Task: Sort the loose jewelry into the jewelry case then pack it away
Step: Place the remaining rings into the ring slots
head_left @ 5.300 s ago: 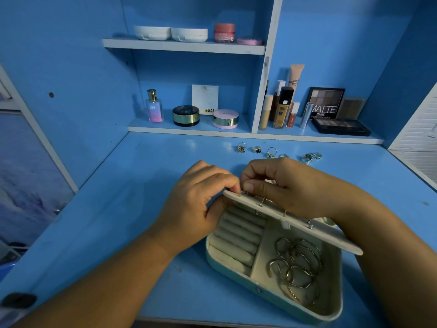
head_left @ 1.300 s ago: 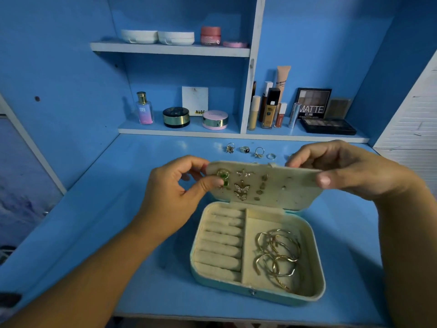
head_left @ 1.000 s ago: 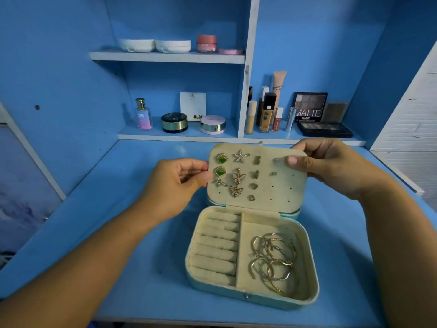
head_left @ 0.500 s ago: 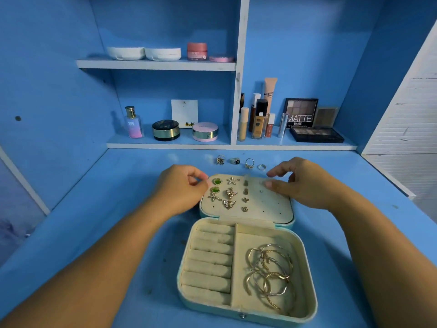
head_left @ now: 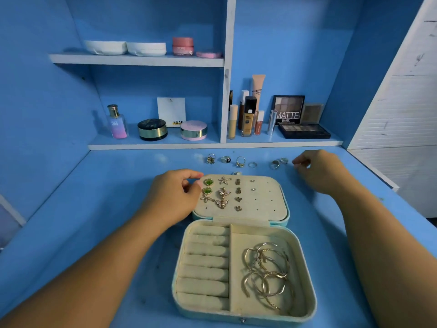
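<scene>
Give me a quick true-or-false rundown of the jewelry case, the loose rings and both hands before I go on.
1. The case is open, its lid lying flat on the table. True.
2. The ring rolls hold several rings. False: they are empty; the rings lie loose on the table near the shelf.
3. The bangles lie in the case's right compartment. True.
4. The right hand rests on the bangles. False: it is by the rightmost loose rings.
5. Earrings are pinned in the lid. True.
6. The left hand is on the shelf. False: it is at the lid's left edge.
</scene>
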The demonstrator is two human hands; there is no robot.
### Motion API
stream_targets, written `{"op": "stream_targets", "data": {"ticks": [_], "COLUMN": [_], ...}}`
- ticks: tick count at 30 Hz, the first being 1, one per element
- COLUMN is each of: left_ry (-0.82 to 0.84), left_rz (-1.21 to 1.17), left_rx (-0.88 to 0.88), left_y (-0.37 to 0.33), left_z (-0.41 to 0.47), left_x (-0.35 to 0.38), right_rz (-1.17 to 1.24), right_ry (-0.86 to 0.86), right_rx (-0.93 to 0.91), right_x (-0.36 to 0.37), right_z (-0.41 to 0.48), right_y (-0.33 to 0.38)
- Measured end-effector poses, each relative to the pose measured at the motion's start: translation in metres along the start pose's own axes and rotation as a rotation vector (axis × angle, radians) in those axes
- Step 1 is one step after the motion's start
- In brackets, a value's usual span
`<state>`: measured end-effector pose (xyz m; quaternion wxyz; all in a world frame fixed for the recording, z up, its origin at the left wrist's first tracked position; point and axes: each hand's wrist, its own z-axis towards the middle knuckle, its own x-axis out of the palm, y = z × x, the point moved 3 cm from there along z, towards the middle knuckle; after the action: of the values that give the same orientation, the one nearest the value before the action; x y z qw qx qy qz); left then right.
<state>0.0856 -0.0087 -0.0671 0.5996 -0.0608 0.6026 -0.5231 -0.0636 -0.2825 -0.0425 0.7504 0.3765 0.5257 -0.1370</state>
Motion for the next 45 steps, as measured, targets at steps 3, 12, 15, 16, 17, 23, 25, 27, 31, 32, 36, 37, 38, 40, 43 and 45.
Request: {"op": "stream_targets", "data": {"ticks": [3, 12, 15, 16, 17, 23, 25, 27, 31, 32, 36, 37, 38, 40, 43, 45], "left_ry": [-0.011, -0.091, -0.117, -0.125, -0.131, -0.162, -0.153, -0.133, 0.019, 0.070, 0.100, 0.095, 0.099, 0.125, 0.137, 0.127], "left_rz": [0.017, 0.056, 0.074, 0.080, 0.086, 0.114, 0.111, 0.115, 0.127, 0.113, -0.002, -0.035, -0.057, -0.060, -0.024, 0.009], "left_rx": [-0.018, -0.099, -0.112, -0.116, -0.120, -0.144, -0.144, -0.154, -0.200, -0.207, -0.176, -0.158, -0.141, -0.104, -0.046, -0.025], "left_y": [-0.002, -0.006, -0.009, -0.010, -0.010, -0.009, -0.008, -0.006, -0.002, -0.002, 0.000, 0.000, 0.000, 0.002, 0.004, 0.004], "left_z": [0.000, -0.003, -0.002, -0.002, -0.001, 0.001, 0.003, 0.009, 0.036, 0.043, 0.071, 0.077, 0.082, 0.090, 0.095, 0.097], "left_x": [-0.001, 0.000, 0.000, 0.000, 0.000, -0.005, -0.006, -0.007, -0.006, -0.003, 0.008, 0.010, 0.013, 0.019, 0.025, 0.027], "right_rz": [0.052, 0.001, 0.044, 0.053, 0.050, 0.095, 0.128, 0.159, 0.221, 0.231, 0.275, 0.289, 0.312, 0.373, 0.432, 0.440], "right_ry": [-0.036, 0.054, 0.076, 0.083, 0.089, 0.126, 0.136, 0.135, 0.131, 0.128, 0.073, 0.052, 0.037, 0.019, -0.012, -0.019], "right_rx": [-0.046, -0.159, -0.115, -0.091, -0.068, -0.120, -0.128, -0.119, -0.123, -0.123, -0.115, -0.122, -0.130, -0.143, -0.172, -0.185], "right_x": [0.007, 0.030, 0.027, 0.025, 0.024, 0.024, 0.025, 0.026, 0.026, 0.026, 0.023, 0.023, 0.022, 0.022, 0.022, 0.023], "right_z": [0.006, 0.010, 0.009, 0.009, 0.008, 0.002, 0.002, 0.003, 0.004, 0.004, 0.004, 0.004, 0.004, 0.002, 0.001, 0.001], "right_y": [0.005, 0.028, 0.027, 0.026, 0.025, 0.028, 0.029, 0.029, 0.027, 0.027, 0.026, 0.026, 0.027, 0.029, 0.032, 0.034]}}
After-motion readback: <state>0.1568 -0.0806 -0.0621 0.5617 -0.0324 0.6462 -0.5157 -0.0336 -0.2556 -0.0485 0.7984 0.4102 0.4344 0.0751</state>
